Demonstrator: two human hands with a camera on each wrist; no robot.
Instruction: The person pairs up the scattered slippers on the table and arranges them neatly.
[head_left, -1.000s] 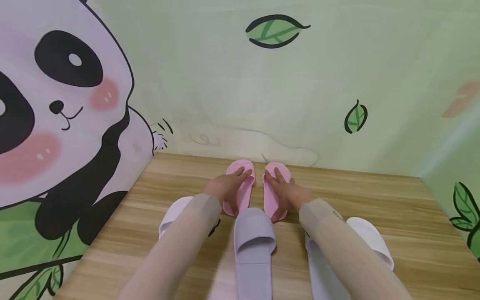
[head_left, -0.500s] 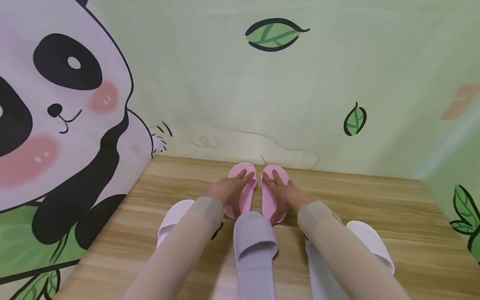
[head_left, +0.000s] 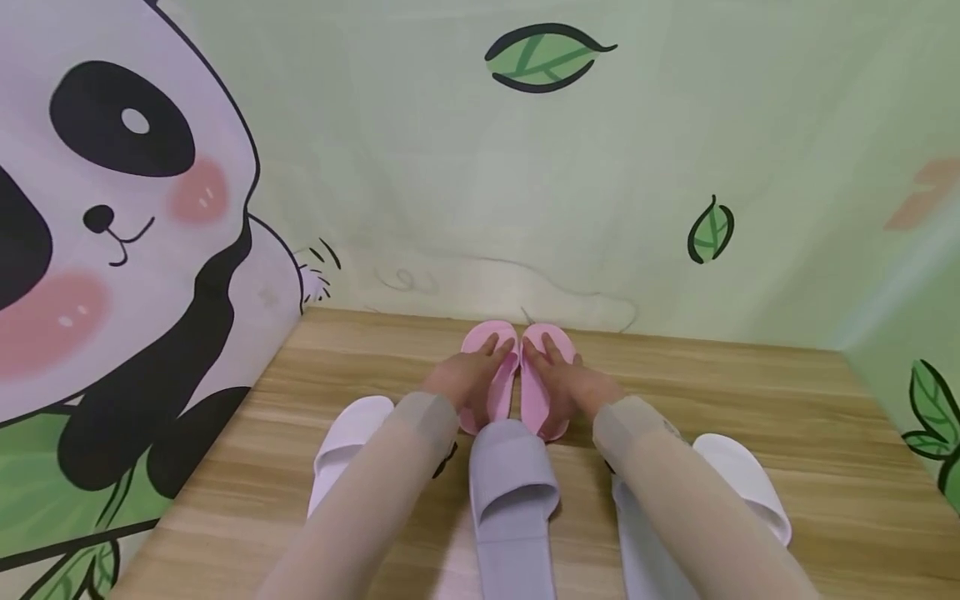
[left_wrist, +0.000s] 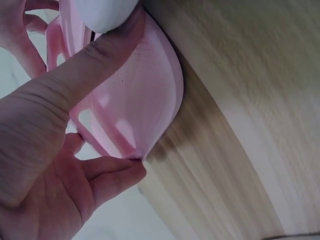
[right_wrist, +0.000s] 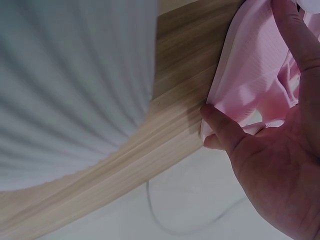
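Note:
Two pink slippers lie side by side near the wall in the head view, their inner edges touching or nearly so. My left hand [head_left: 468,379] grips the left pink slipper [head_left: 501,400] across its length. Its thumb presses the heel end and its fingertips hold the front part, as the left wrist view shows on the pink sole [left_wrist: 145,85]. The right pink slipper [head_left: 531,400] is held likewise by my right hand [head_left: 568,385]. In the right wrist view, fingers and thumb span the slipper's side [right_wrist: 245,65].
A grey slipper [head_left: 513,471] lies just before the pink pair. Another grey slipper [head_left: 648,550] is partly under my right forearm. White slippers lie at left [head_left: 352,429] and right [head_left: 738,479]. A wall [head_left: 420,167] with panda and leaf drawings rises behind the wooden floor [head_left: 712,383].
Both hands have brought the pink slippers together: the left one moved right and the right one slightly left, narrowing the gap. The other slippers have stayed put.

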